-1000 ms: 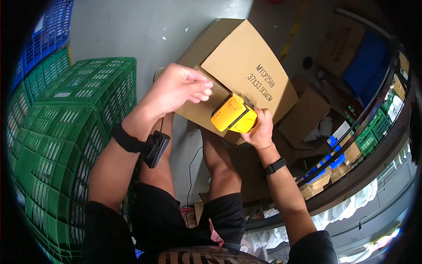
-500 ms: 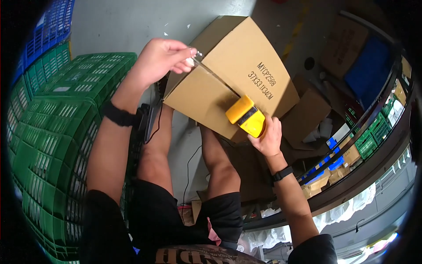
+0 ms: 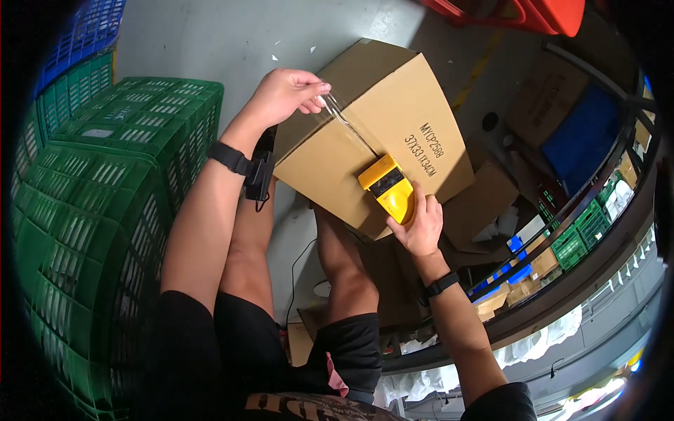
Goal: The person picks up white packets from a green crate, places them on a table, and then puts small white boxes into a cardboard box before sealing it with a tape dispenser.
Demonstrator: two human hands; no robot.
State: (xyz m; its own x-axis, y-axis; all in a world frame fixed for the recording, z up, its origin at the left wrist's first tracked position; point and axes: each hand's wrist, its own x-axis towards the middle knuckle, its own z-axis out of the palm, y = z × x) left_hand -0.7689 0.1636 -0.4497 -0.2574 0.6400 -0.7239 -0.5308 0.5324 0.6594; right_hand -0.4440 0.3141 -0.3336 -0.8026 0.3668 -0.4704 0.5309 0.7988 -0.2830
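A closed cardboard box [image 3: 382, 105] with dark print stands tilted in the view in front of my legs. My left hand [image 3: 289, 96] pinches the loose end of a strip of clear packing tape [image 3: 342, 119] near the box's far left edge. From there the strip runs over the seam on the box's top toward a yellow tape dispenser [image 3: 395, 198]. My right hand [image 3: 423, 226] is wrapped round the dispenser, which rests on or just above the near part of the top. The tape roll inside is mostly hidden.
Green plastic crates [image 3: 133, 116] are stacked at my left, a blue crate [image 3: 81, 45] behind them. An opened carton [image 3: 484, 203] sits right of the box. Further right is a dark curved rail [image 3: 597, 266]. A red plastic object [image 3: 523, 14] shows at the top.
The dispenser has turned slightly against the box top. My left hand, still pinching the tape, appears a little lower and further right. The whole view has shifted, and the red object shows more.
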